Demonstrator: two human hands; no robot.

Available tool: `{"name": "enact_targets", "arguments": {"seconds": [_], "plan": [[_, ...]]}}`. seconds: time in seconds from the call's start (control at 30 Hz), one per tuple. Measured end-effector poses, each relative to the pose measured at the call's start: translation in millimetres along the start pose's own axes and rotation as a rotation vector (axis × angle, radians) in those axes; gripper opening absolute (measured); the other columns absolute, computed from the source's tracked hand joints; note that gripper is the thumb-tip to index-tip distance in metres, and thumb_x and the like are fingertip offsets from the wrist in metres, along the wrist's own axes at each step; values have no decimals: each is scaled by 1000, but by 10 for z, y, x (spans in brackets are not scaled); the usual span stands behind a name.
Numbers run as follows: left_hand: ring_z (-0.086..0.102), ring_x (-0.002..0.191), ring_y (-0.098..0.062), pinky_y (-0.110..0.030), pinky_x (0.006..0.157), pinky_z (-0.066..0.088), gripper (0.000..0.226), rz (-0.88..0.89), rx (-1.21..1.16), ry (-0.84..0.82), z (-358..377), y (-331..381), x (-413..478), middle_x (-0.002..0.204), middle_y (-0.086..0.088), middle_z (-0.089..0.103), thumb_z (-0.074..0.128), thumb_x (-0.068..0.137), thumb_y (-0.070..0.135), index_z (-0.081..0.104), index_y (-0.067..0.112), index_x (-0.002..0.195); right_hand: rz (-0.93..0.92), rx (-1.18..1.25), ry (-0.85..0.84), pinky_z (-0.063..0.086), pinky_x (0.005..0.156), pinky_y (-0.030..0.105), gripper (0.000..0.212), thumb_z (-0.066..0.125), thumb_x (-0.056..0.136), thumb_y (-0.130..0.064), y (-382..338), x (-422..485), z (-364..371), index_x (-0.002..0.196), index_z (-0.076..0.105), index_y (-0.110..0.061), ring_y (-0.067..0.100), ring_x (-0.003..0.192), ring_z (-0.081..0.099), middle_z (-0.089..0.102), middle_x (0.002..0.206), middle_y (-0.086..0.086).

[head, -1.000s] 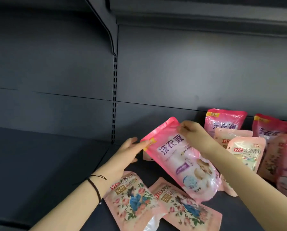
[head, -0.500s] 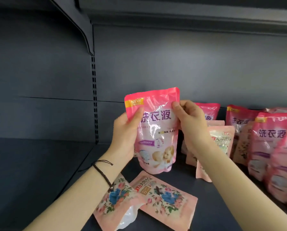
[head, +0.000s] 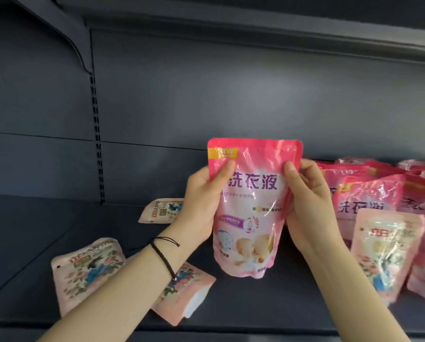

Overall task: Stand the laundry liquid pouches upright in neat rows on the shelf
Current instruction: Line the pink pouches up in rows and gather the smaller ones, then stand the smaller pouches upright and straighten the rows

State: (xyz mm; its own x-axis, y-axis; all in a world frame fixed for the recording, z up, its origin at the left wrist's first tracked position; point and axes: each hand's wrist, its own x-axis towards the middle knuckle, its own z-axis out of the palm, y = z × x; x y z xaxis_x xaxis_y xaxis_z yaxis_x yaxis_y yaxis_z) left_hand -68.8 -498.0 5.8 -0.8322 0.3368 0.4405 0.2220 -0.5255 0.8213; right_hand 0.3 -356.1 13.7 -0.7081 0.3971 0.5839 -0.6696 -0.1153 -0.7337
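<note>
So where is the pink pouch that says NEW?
Centre of the head view: the left hand and right hand hold the pink pouch upright, left of the standing pouches.

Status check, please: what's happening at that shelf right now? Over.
Left hand and right hand grip one pink pouch, upright over the shelf. Standing pouches at right. Three flowered pouches flat at left, none in the way.

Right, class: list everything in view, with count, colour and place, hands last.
held pouch: one, bright pink, upright between both hands
flat pouches: three, pale pink floral, lying at left
standing pink pouches: several, bright pink, upright at right
standing floral pouch: one, pale pink, front right
shelf: one, dark grey, below the pouches
bracelet: one, black, left wrist
left hand: one, gripping pouch's left edge
right hand: one, gripping its right edge
</note>
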Motion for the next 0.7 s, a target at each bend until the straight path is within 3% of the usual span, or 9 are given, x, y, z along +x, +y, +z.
{"name": "enact_targets", "arguments": {"seconds": [0.17,0.37,0.53,0.7], "plan": [[72,89,-17,-22,70,56,23,-58,35,3,233,-348,5,96,-5,75,63,87,31,69,12,99,46,54,94,55,63,21,17,57,94,-16,174,4,-366,79,54,-21,5,67,63,67,74,-10],[72,91,-18,-25,71,57,24,-62,80,86,329,-570,60,97,-7,75,61,92,28,67,9,105,63,-78,209,48,94,43,10,54,97,-27,445,52,-476,89,56,-32,16,92,60,63,94,-4],[72,86,-16,-22,67,56,19,-5,123,128,309,-591,106,92,-3,75,59,93,29,67,13,99,52,-107,191,55,84,38,18,50,99,-28,510,91,-398,86,57,-38,17,90,64,66,96,-1],[72,86,-13,-19,66,54,18,9,206,123,248,-596,130,91,0,76,59,92,33,68,17,97,43,-167,150,54,73,29,13,48,99,-28,548,125,-438,89,55,-34,8,80,64,67,86,-10]]}}
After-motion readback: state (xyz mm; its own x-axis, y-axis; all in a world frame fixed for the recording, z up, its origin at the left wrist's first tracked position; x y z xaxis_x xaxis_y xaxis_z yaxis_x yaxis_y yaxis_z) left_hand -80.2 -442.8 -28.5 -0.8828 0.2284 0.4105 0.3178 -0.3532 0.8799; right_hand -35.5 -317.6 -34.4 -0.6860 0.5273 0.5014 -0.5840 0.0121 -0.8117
